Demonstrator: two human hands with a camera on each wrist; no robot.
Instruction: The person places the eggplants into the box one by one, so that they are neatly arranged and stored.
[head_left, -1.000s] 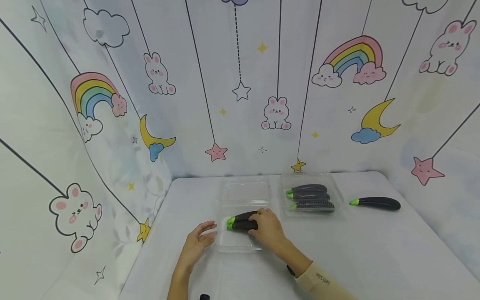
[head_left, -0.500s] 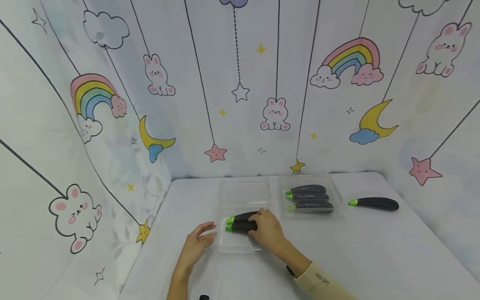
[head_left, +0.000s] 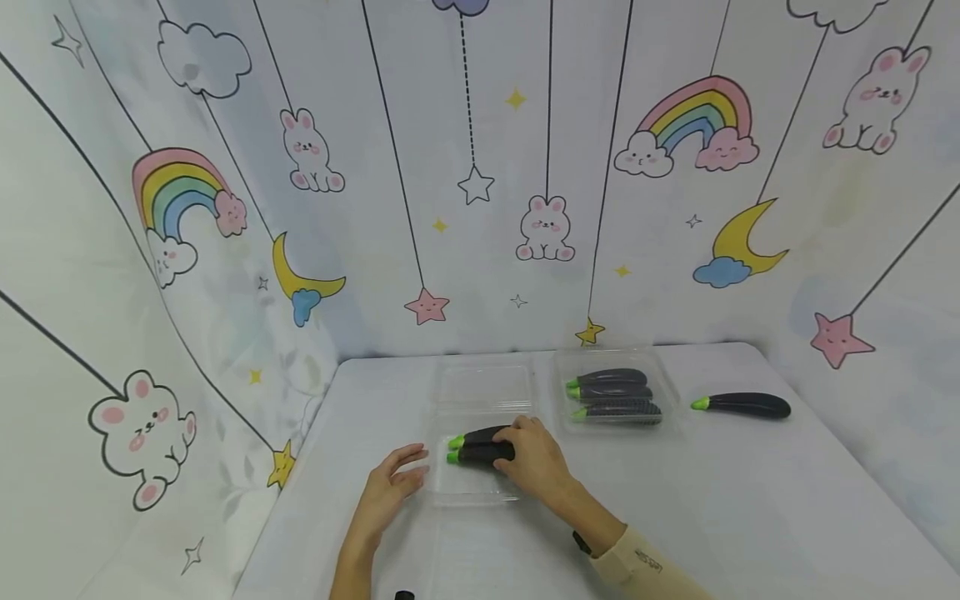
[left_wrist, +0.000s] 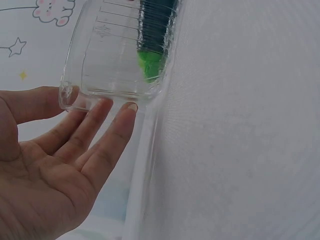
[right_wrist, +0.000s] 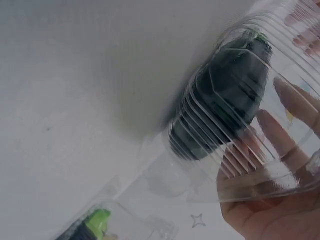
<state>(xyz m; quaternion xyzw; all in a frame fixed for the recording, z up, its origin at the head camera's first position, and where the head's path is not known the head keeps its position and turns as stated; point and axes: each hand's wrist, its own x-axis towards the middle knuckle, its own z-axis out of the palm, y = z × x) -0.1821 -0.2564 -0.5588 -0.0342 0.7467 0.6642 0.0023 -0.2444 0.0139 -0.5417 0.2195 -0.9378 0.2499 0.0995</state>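
Note:
My right hand [head_left: 536, 458] holds the right ends of two dark toy-like eggplants lying side by side in an open clear plastic box [head_left: 472, 499]. The near eggplant [head_left: 476, 454] and the far eggplant [head_left: 474, 436] point their green stems left. My left hand [head_left: 386, 496] is at the box's left edge, thumb and fingers spread. In the left wrist view, its fingertips [left_wrist: 131, 107] touch or nearly touch the clear corner, beside a green stem. In the right wrist view, I see the right hand [right_wrist: 270, 190] partly through the ribbed plastic; the exact contact on the eggplants is unclear.
The box's hinged lid [head_left: 483, 387] lies folded back behind it. To the right stands another clear box [head_left: 663, 371] with several eggplants. One loose eggplant [head_left: 742, 405] lies at the far right. A small black object [head_left: 404, 595] shows at the bottom edge.
The two stems have spread slightly apart, the near eggplant's stem shifting toward me. Both hands stay nearly still; the head view has drifted a little.

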